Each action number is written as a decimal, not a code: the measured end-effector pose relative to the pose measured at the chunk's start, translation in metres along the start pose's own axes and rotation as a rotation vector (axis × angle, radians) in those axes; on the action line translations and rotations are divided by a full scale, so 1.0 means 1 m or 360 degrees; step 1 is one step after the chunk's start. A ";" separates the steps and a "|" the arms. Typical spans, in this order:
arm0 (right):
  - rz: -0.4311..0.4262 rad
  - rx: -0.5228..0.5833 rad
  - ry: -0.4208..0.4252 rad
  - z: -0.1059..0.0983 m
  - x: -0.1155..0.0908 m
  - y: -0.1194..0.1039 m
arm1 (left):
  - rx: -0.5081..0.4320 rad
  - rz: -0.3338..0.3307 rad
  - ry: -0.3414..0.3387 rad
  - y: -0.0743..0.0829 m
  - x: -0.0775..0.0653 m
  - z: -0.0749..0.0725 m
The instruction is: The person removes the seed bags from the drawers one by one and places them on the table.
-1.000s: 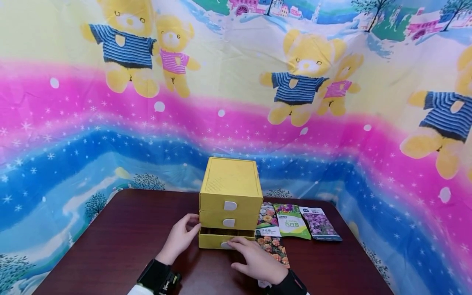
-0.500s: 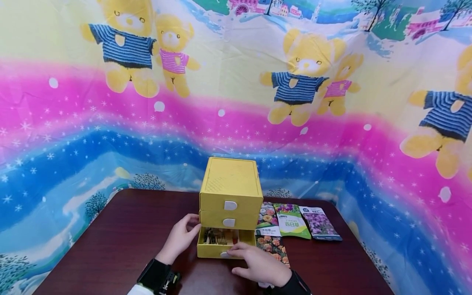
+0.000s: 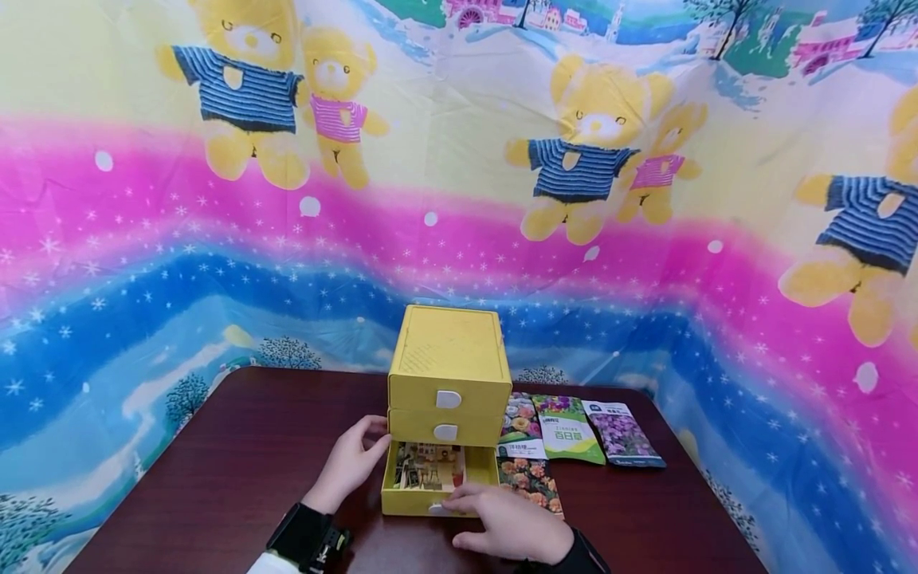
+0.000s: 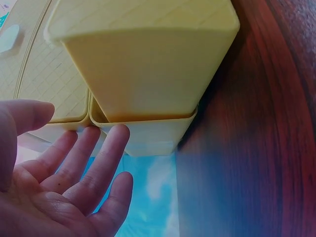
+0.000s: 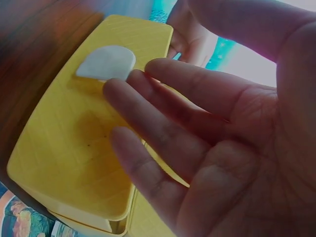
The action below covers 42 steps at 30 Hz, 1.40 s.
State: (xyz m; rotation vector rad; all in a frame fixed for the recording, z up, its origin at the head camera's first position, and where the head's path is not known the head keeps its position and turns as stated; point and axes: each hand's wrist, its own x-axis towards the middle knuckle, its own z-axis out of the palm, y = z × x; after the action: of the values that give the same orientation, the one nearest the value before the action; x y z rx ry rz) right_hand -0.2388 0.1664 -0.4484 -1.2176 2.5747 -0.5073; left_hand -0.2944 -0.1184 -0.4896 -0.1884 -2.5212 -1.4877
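Note:
A yellow three-drawer box (image 3: 448, 343) stands on the table, its bottom drawer (image 3: 409, 504) pulled well out. Inside that drawer's left part shows a flat picture-printed item (image 3: 429, 466). My right hand (image 3: 505, 518) is at the drawer front, its extended fingertips against the white pull tab (image 5: 108, 63) and the thumb held away. My left hand (image 3: 350, 461) is at the box's left side; in the left wrist view its loosely spread fingers touch the casing edge beside the drawer's side wall (image 4: 133, 74). The two upper drawers are closed.
Right of the box lie several flower seed packets: a green-and-white one (image 3: 568, 434), a purple-flower one (image 3: 624, 437) and an orange-flower one (image 3: 531, 478) partly behind my right hand. A bear-print cloth (image 3: 430, 263) hangs behind the brown table (image 3: 272, 430).
The bottom drawer has slid out toward me from slightly ajar, showing its printed contents. My right hand has come back with it; my left hand has stayed at the box's side.

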 end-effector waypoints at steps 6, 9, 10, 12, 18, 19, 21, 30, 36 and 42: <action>-0.0019 -0.0026 -0.0036 -0.004 -0.003 -0.006 | -0.0001 -0.0001 -0.0004 0.000 0.000 0.000; -0.0018 -0.0043 -0.0054 -0.005 -0.004 -0.009 | -0.0001 0.0010 0.0002 0.000 0.000 0.000; -0.0022 -0.0046 -0.0062 -0.005 -0.005 -0.010 | -0.0003 0.0013 0.0005 0.000 0.000 0.000; -0.0035 -0.0051 -0.0080 -0.005 -0.005 -0.011 | -0.0001 0.0025 0.0016 0.000 0.000 0.000; -0.0071 -0.0062 -0.0136 -0.005 -0.006 -0.011 | -0.0004 0.0027 0.0020 -0.002 0.000 0.001; -0.0071 -0.0062 -0.0144 -0.005 -0.006 -0.011 | -0.0006 0.0015 0.0014 -0.002 0.001 0.001; -0.0070 -0.0061 -0.0158 -0.005 -0.006 -0.012 | -0.0004 0.0001 0.0004 -0.002 0.000 0.001; -0.0007 0.0044 -0.0238 -0.007 -0.010 -0.018 | -0.0001 -0.0032 -0.0012 -0.002 0.000 0.002; -0.0010 0.0098 -0.0237 -0.008 -0.015 -0.023 | -0.0007 -0.0035 -0.0008 -0.001 0.000 0.003; 0.0015 0.0186 -0.0246 -0.008 -0.018 -0.025 | -0.0004 -0.0040 -0.0006 -0.002 -0.001 0.003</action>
State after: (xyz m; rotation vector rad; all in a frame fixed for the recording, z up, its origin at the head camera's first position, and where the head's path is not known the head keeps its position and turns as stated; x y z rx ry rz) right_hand -0.2132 0.1668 -0.4299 -1.1568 2.3860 -0.5320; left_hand -0.2944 -0.1166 -0.4932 -0.1609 -2.5335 -1.5014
